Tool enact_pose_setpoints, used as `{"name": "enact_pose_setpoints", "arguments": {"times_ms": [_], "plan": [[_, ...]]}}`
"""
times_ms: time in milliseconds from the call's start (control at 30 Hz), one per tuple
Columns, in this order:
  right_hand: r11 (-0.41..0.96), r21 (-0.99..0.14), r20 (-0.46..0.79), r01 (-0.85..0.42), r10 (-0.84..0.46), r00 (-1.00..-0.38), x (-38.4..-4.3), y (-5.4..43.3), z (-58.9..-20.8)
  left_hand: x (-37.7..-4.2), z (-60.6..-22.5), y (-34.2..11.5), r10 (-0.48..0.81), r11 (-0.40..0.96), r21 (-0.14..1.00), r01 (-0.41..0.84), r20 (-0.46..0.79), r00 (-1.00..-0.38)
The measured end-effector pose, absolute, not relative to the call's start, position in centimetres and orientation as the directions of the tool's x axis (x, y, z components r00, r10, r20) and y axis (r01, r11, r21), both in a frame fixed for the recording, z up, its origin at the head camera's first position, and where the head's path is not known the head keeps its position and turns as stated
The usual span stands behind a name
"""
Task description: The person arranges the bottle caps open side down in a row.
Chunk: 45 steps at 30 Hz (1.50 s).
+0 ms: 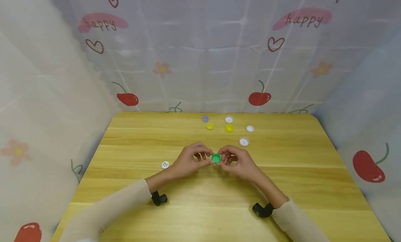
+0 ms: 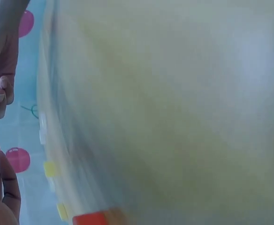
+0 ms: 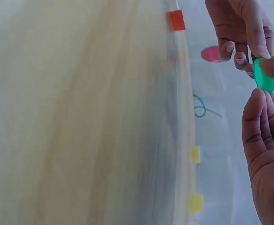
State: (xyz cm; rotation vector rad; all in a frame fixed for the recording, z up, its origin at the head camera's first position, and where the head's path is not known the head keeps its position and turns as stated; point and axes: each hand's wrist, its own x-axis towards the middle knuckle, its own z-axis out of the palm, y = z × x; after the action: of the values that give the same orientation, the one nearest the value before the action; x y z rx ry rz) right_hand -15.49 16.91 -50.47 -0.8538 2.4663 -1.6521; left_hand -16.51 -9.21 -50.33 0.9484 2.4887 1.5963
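The round cap (image 1: 216, 158) is bright green, two small caps (image 1: 229, 128) yellow, another disc (image 1: 205, 119) lilac. The counter (image 1: 200, 214) is yellow wood (streaked with darker grain), the sleeves (image 1: 122, 203) beige, and the pale backdrop (image 1: 206, 78) bears red cherries (image 1: 260, 99), pink flowers (image 1: 162, 69) and brown hearts (image 1: 276, 44).

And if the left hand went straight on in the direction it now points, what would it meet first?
The green cap, which the left hand pinches. Just past it would probably come the right hand, which holds the cap's other side, though their exact alignment in depth is unclear.
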Motion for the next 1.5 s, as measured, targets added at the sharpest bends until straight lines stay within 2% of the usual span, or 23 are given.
{"name": "enact_pose_setpoints", "arguments": {"times_ms": [133, 233, 467, 567, 733, 867, 1100, 1200, 1267, 1333, 1433, 1500], "plan": [[0.237, -0.866, 0.287, -0.441, -0.486, -0.825, -15.0, 16.8, -50.3, -15.6, -50.2, -9.4, 0.49, 0.262, 0.834, 0.485, 0.317, -0.812], [0.224, -0.855, 0.316, -0.467, -0.49, -0.813, -14.7, 16.7, -50.0, -15.4, -50.0, -9.5, 0.489, 0.253, 0.859, 0.446, 0.284, -0.825], [0.21, -0.845, 0.348, -0.492, -0.483, -0.803, -14.4, 16.8, -49.5, -15.5, -49.6, -9.7, 0.517, 0.168, 0.976, 0.14, 0.034, -0.855], [0.198, -0.828, 0.377, -0.524, -0.494, -0.783, -14.3, 16.8, -49.5, -15.8, -49.4, -9.9, 0.539, 0.162, 0.986, 0.031, -0.062, -0.84], [0.207, -0.794, 0.406, -0.572, -0.52, -0.751, -14.2, 16.8, -49.7, -16.3, -49.0, -10.1, 0.596, 0.16, 0.979, -0.126, -0.197, -0.778], [0.219, -0.779, 0.407, -0.588, -0.537, -0.739, -14.1, 16.6, -49.8, -16.3, -48.8, -10.2, 0.631, 0.146, 0.977, -0.158, -0.215, -0.746], [0.222, -0.772, 0.408, -0.596, -0.545, -0.732, -14.1, 16.5, -50.1, -16.2, -49.0, -10.3, 0.624, 0.156, 0.976, -0.152, -0.216, -0.751], [0.233, -0.766, 0.409, -0.6, -0.544, -0.733, -14.1, 16.4, -50.2, -16.2, -49.1, -10.4, 0.612, 0.176, 0.981, -0.088, -0.179, -0.771], [0.249, -0.766, 0.397, -0.593, -0.541, -0.741, -14.1, 16.4, -50.3, -16.2, -49.2, -10.6, 0.601, 0.214, 0.977, 0.015, -0.119, -0.79], [0.268, -0.77, 0.379, -0.579, -0.538, -0.753, -14.1, 16.3, -50.3, -16.2, -49.1, -10.7, 0.592, 0.272, 0.947, 0.169, -0.026, -0.806], [0.281, -0.8, 0.328, -0.53, -0.533, -0.78, -14.1, 16.4, -50.4, -16.1, -48.8, -11.0, 0.601, 0.377, 0.809, 0.451, 0.156, -0.784], [0.279, -0.83, 0.282, -0.482, -0.536, -0.796, -14.2, 16.5, -50.6, -16.0, -48.5, -11.1, 0.637, 0.415, 0.631, 0.656, 0.313, -0.704]]}}
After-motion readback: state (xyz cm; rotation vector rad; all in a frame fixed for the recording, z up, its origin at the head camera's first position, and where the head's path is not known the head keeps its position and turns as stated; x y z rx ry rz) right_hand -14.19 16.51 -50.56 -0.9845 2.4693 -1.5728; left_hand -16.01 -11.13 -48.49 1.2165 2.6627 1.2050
